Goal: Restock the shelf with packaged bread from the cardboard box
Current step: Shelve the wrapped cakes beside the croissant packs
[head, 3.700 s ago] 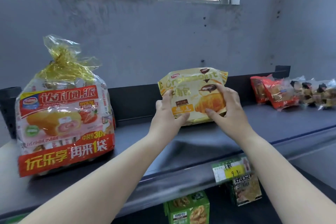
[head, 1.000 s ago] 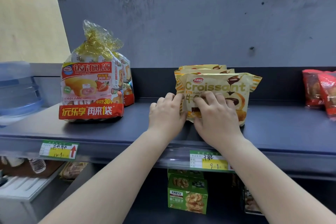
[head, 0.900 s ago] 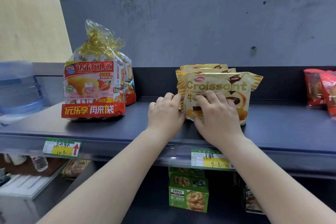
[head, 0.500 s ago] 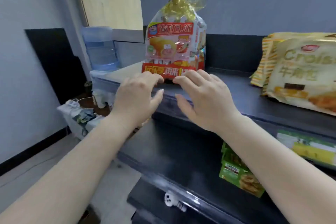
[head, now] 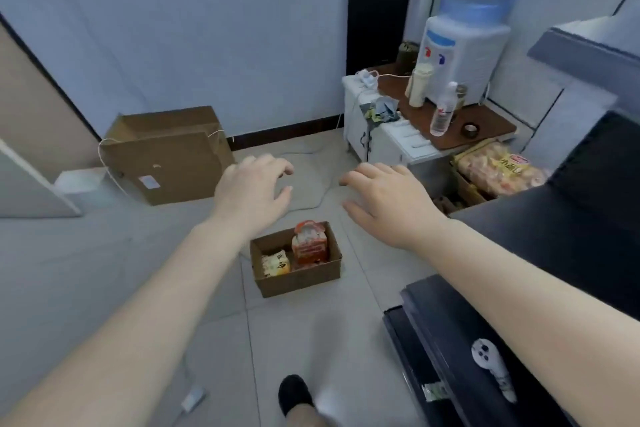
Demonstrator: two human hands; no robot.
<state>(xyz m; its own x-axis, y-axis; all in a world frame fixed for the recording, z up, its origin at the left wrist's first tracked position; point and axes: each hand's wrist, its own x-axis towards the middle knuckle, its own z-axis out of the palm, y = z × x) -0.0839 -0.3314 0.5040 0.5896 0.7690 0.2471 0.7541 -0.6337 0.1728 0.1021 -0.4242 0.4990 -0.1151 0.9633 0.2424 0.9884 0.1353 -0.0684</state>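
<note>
Both arms out ahead of me, palms down, over the tiled floor (head: pixel 104 270). My left hand (head: pixel 251 189) hangs loose, fingers gently curled, holding nothing; my right hand (head: pixel 388 199) is spread and relaxed, also holding nothing. Below and between them sits the small cardboard box (head: pixel 298 279) on the floor, open at the top. Inside it, a red-and-orange bread package (head: pixel 309 244) stands upright on the right, and a yellow bread package (head: pixel 275 263) lies low on the left; the print on both is too blurred to read. Off to the left, a bigger cardboard box (head: pixel 169 156) leans by the wall, with a small white label I can't make out. On the right, the dark shelf (head: pixel 568 225) runs under my right forearm, and a bag of pale pastries (head: pixel 498 168) with a red oval logo lies on a lower level. Beyond stands a water dispenser (head: pixel 464 55) on a white cabinet (head: pixel 381 135), a clear bottle (head: pixel 442 111) beside it. My black shoe (head: pixel 294 393) shows at the bottom edge
</note>
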